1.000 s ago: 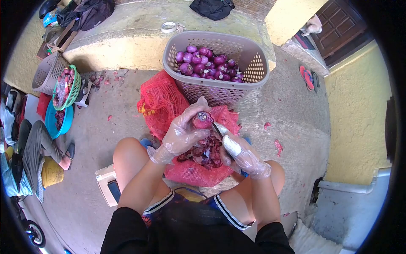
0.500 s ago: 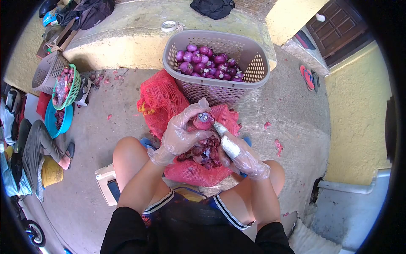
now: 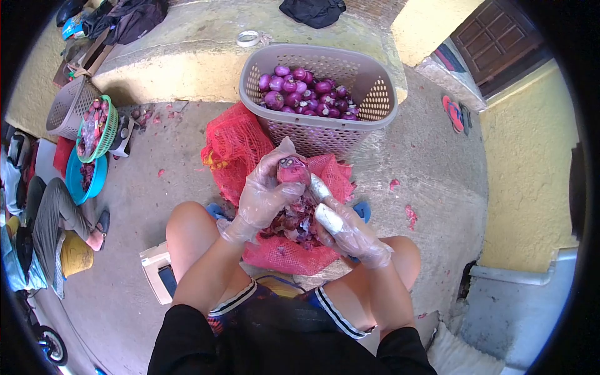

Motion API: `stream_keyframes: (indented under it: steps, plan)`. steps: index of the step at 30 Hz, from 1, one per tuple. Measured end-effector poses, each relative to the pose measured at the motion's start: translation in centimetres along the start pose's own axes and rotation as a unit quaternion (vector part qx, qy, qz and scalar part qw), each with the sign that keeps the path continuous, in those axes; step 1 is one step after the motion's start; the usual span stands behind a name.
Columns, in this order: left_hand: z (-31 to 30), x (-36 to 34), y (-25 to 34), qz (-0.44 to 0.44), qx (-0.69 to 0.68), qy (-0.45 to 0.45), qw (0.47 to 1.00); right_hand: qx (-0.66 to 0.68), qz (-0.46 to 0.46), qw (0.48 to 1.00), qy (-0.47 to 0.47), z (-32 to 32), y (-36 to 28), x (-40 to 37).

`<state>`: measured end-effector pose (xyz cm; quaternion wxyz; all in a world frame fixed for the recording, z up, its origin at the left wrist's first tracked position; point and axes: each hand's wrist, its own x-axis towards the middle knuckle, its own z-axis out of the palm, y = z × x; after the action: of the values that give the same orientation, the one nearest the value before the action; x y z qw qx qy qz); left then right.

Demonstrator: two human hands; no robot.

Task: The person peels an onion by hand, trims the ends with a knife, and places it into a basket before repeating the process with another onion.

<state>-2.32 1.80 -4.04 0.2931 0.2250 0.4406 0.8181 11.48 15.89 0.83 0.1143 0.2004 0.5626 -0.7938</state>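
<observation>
- Here's the centre of it: one round, red-purple onion [image 3: 297,175], held up in front of the person, above the lap and out past the knees.
- The left hand [image 3: 261,199], in a clear plastic glove, has it gripped, fingers curled round its left side and the thumb across the near side.
- And the right hand [image 3: 351,232], gloved too, comes in from the lower right, fingers bent, patches of white covering [image 3: 329,219] on them; whether it grips a tool, I cannot tell.
- The key relation: the onion lies up and to the left of the right hand, whose foremost fingertip is just beside its right flank, touching or not is unclear.
- Long axis? Hardly any, it's so nearly round; its end with pale spots tips upward, facing the camera.
- So the left hand is nearer, in full contact.
- Right below both: dry, dark red onion peelings [image 3: 301,226] heaped on a red mesh sack [image 3: 290,257].
- Beyond, the grey-brown perforated plastic basket [image 3: 337,125] holds glossy purple onions [image 3: 306,94].
</observation>
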Motion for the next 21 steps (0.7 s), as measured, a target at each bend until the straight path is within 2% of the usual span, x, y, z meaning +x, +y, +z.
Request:
stream_keyframes:
  steps: [2,5,11,18,21]
  plan:
    - [-0.1,0.0,-0.5,0.004,-0.005,0.010,1.000,0.031,-0.013,0.999,0.011,0.8,-0.6,-0.1]
    - [0.5,-0.4,-0.4,-0.070,-0.160,0.049,0.983,-0.043,-0.046,0.998,-0.029,0.2,0.1,-0.2]
    - [0.6,-0.4,-0.2,-0.117,-0.242,0.047,0.962,-0.011,-0.051,0.998,-0.019,0.9,-0.7,-0.5]
    - [0.4,-0.3,0.0,-0.126,-0.269,0.030,0.954,-0.082,-0.040,0.995,-0.025,0.3,-0.8,-0.5]
    - [0.6,-0.2,0.1,-0.111,-0.209,0.047,0.970,-0.204,-0.100,0.974,0.016,0.4,-0.7,-0.3]
